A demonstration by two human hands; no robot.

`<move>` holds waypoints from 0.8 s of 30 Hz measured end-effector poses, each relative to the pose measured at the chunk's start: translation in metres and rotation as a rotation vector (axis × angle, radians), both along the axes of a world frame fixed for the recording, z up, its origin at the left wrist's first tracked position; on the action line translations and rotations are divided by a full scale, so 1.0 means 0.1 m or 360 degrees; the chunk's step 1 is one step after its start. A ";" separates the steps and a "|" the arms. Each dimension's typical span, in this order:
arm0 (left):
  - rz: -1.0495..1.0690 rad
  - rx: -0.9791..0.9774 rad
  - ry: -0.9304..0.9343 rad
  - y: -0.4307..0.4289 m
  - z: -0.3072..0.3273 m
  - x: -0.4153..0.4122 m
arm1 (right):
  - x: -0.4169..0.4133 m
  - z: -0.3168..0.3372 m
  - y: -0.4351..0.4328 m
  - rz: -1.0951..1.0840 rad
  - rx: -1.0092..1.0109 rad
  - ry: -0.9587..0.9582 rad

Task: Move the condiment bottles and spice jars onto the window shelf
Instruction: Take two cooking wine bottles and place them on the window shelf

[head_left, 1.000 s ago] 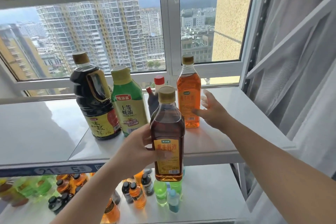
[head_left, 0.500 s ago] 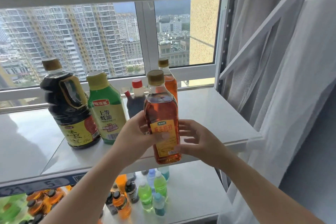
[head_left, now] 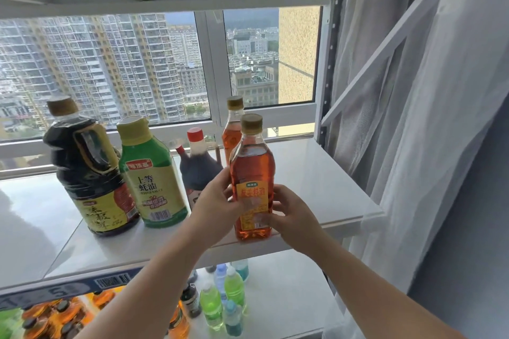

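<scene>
Daylit tower blocks fill a wide window across the upper half of the frame, and a sheer grey curtain hangs down the right side. Below the glass the white window shelf runs from the left edge to right of centre.

Four bottles stand upright on it, towards the left and back, leaving the right end bare. They are a large dark soy jug with a handle, a green oyster sauce bottle just beside it, a small red-capped dark bottle behind, and a slim rear amber bottle near the window frame.

At centre, an amber cooking-wine bottle is upright at the shelf's front edge. Whether its base already bears on the shelf cannot be told. Both hands hold it, probably to keep the tall bottle steady so near the lip. The left hand curls around its left side, and the right hand wraps fingers around the lower right of the label.

At the bottom of the frame, a lower shelf holds small drink bottles.
</scene>
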State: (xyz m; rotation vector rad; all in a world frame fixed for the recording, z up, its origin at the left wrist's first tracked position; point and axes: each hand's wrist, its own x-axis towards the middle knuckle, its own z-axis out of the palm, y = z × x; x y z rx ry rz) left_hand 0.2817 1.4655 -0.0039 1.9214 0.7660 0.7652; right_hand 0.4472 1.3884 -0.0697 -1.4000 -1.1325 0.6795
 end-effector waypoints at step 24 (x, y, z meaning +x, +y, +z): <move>0.0311 0.0234 -0.0069 0.08 -0.16 -0.05 | 0.07 -0.09 0.31 0.0079 -0.0033 -0.0145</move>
